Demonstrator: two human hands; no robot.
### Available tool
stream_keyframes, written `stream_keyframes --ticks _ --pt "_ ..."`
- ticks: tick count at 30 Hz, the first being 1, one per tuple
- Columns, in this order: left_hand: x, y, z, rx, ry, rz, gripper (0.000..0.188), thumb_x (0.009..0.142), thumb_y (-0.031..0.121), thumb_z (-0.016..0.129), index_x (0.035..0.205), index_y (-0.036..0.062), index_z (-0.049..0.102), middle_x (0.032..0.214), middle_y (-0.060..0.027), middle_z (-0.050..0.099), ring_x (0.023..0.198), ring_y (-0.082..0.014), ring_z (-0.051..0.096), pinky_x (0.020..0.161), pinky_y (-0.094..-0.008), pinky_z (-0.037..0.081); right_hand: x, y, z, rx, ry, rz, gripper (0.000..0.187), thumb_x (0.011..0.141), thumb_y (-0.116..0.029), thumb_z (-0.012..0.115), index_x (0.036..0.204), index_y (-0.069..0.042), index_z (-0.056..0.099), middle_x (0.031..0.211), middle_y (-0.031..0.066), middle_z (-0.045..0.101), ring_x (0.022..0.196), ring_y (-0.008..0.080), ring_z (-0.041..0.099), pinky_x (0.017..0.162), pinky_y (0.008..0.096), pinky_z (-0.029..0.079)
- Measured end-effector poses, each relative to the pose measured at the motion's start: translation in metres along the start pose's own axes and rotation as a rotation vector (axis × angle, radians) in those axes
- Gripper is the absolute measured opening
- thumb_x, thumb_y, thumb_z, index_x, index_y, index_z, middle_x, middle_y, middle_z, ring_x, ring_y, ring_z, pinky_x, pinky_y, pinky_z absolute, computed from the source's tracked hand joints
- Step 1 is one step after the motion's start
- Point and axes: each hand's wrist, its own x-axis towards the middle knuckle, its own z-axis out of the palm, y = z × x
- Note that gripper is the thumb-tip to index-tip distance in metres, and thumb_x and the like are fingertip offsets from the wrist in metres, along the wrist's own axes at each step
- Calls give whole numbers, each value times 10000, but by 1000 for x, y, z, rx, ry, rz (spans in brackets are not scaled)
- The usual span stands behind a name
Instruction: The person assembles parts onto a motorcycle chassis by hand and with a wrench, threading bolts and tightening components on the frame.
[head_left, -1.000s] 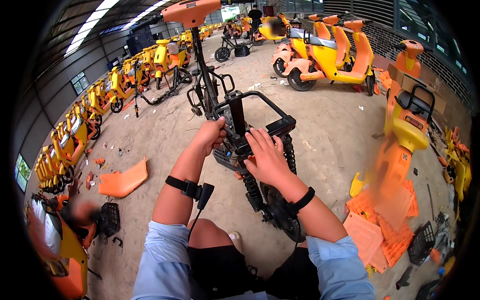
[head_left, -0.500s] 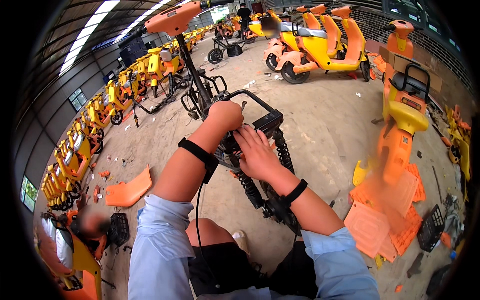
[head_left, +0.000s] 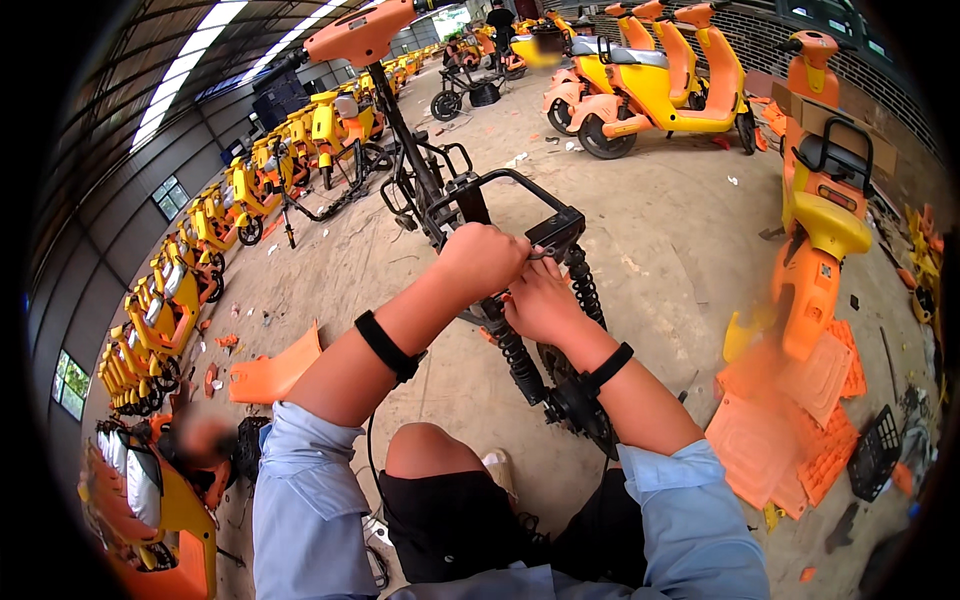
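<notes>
A stripped scooter frame [head_left: 470, 215] stands on the concrete floor [head_left: 660, 250] straight ahead of the person, bare of its body panels, with black tubing, an orange handlebar head [head_left: 362, 35] at the far top end and two black coil springs [head_left: 585, 290] on the near end. The left hand [head_left: 483, 262] is closed into a fist over the near part of the frame, just below the black rear rack [head_left: 520, 205], and seems to grip something there, though what lies inside the fist cannot be told. The right hand [head_left: 540, 303] sits just beside it, lower and to the right, with fingers curled against the frame next to the springs; whether it pinches a small part is hidden. Both wrists carry black bands, and the blue sleeves are rolled back. The person's bare knee [head_left: 430, 450] rises in front of the frame's near end. To the left of the frame an orange panel [head_left: 275, 372] lies flat on the floor. To the right of the frame, well apart, an orange scooter body [head_left: 815, 240] stands upright above a pile of orange plates [head_left: 800, 420]. Beyond the frame a yellow and orange scooter [head_left: 655, 75] is parked, and a row of yellow scooters [head_left: 200, 270] lines the hall on the far left.
</notes>
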Motion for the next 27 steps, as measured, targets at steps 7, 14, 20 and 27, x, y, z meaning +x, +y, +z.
stream_keyframes --ticks 7,14,20,27 --pt "-105 19 6 -154 504 -157 110 932 235 720 971 133 725 673 -29 624 583 -245 630 545 -381 516 -7 -5 -5 90 182 -65 788 833 -37 678 1568 -92 397 1651 105 364 1560 304 285 1272 501 220" --pt "-142 2 73 -1436 640 -753 333 1111 338 542 1160 65 725 616 95 475 502 -47 413 442 -274 338 -8 -9 -3 101 204 -61 792 827 -4 660 1566 -79 386 1642 125 368 1558 323 287 1262 529 235" --pt "-110 -30 86 -1876 583 -1054 370 1078 455 575 912 126 533 599 71 378 454 -53 290 415 -251 233 -6 -12 -1 102 193 -45 781 835 -12 644 1567 -69 377 1641 136 362 1560 329 280 1266 536 215" --pt "-24 -86 76 -1408 134 -1155 418 987 354 701 841 -37 691 652 -56 589 507 -198 499 490 -389 405 -7 -8 4 81 181 -41 806 848 -44 656 1590 -76 345 1657 133 330 1572 320 251 1277 531 179"
